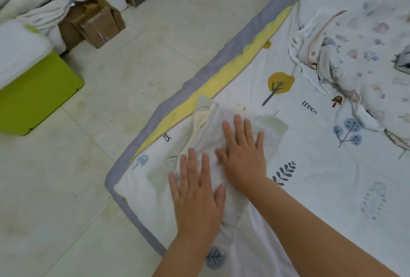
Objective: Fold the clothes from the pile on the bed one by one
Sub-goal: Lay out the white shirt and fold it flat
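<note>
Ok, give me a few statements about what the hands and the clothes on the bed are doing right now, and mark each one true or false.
1. Both hands lie flat on a white garment. True: the left hand and the right hand press on it with straight fingers.
2. The garment lies near the bed's edge. True.
3. The pile of clothes lies on the floor. False: it lies on the bed sheet, farther from the person.
4. The right hand grips a hanger. False: it holds nothing.
5. A green box stands on the floor. True.
</note>
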The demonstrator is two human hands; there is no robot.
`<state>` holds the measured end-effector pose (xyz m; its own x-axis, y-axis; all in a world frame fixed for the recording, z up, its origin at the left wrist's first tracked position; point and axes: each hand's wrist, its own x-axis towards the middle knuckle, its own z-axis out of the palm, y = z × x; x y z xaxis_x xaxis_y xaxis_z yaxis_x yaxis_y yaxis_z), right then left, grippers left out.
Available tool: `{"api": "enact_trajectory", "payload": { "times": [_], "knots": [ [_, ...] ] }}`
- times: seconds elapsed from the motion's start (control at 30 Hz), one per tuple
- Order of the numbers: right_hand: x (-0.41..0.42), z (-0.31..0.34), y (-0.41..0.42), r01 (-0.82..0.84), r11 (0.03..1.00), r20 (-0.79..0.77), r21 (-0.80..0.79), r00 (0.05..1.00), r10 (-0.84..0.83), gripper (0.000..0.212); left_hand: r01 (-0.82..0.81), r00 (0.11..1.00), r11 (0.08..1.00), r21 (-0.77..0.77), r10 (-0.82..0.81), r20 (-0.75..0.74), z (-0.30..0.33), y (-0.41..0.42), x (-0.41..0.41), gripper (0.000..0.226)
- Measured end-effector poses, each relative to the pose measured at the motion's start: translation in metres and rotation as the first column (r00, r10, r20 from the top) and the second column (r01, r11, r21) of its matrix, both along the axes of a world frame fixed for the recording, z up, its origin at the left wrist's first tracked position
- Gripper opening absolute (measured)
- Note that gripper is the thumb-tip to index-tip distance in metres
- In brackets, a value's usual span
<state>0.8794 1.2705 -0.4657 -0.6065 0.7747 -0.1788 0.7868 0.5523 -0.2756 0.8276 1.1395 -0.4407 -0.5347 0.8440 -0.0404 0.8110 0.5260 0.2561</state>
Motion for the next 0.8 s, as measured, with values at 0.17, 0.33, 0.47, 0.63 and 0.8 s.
{"api": "enact_trajectory", "payload": {
  "times": [0.17, 0.33, 0.47, 0.63, 0.8],
  "knots": [
    [0.000, -0.016, 0.015, -0.021, 0.986, 0.062, -0.165, 0.998, 0.032, 0.067, 0.040, 0.997, 0.925, -0.378, -0.011, 0.079, -0.034, 0.007, -0.014, 0.065],
    [0.015, 0.002, -0.013, 0.154, 0.988, -0.075, -0.008, 0.985, -0.155, 0.065, 0.077, 0.994, 0.983, -0.166, -0.063, 0.086, -0.008, 0.008, -0.011, 0.071],
    [0.034, 0.003, -0.057, 0.179, 0.958, 0.004, -0.225, 0.983, -0.182, 0.061, 0.216, 0.974, 0.936, -0.279, -0.186, 0.129, -0.006, 0.003, -0.018, 0.065],
    [0.042, 0.026, -0.049, 0.147, 0.930, -0.056, -0.336, 0.983, -0.175, 0.053, 0.233, 0.969, 0.884, -0.405, -0.175, 0.175, 0.000, 0.005, -0.032, 0.060],
    [0.065, 0.080, -0.038, 0.169, 0.936, -0.124, -0.308, 0.968, -0.216, 0.036, 0.293, 0.938, 0.910, -0.294, -0.214, 0.274, 0.050, 0.026, -0.030, 0.043]
  ]
}}
